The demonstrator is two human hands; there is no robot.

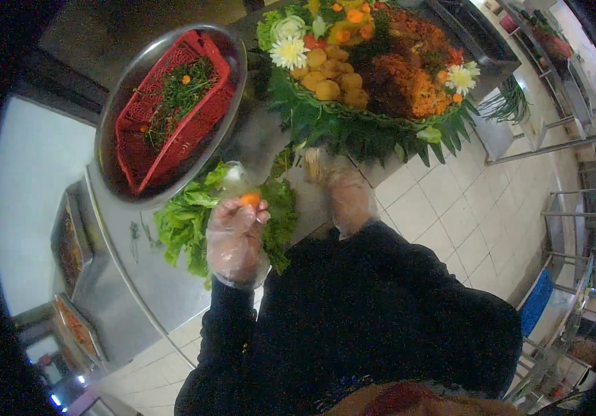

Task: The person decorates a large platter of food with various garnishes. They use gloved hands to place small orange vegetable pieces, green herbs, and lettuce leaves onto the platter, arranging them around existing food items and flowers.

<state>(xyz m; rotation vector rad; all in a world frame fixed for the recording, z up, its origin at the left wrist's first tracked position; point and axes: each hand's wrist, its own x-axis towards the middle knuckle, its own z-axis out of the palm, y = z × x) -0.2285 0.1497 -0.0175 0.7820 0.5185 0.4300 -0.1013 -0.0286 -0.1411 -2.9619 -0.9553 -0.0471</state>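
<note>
My left hand (236,242), in a clear plastic glove, pinches a small orange piece (250,199), which looks like carrot. Green lettuce leaves (186,229) lie on the steel table around that hand, with darker leafy greens (280,223) to its right. My right hand (350,200), gloved too, is blurred beside a small holder of pale sticks (313,165) resembling toothpicks. Its fingertips reach the holder, but whether they grip anything is unclear. Beyond my hands sits a large leaf-edged platter (350,125) bearing round yellow-brown fritters (327,88), shredded orange food (422,93) and a white flower (290,53).
Left of the platter, an oval steel basin (108,125) holds a red plastic basket (194,140) with green herb sprigs (183,99). Food trays (74,244) stand along the steel table's (157,281) left side. Metal shelving (563,208) lines the right, past a tiled floor (443,208).
</note>
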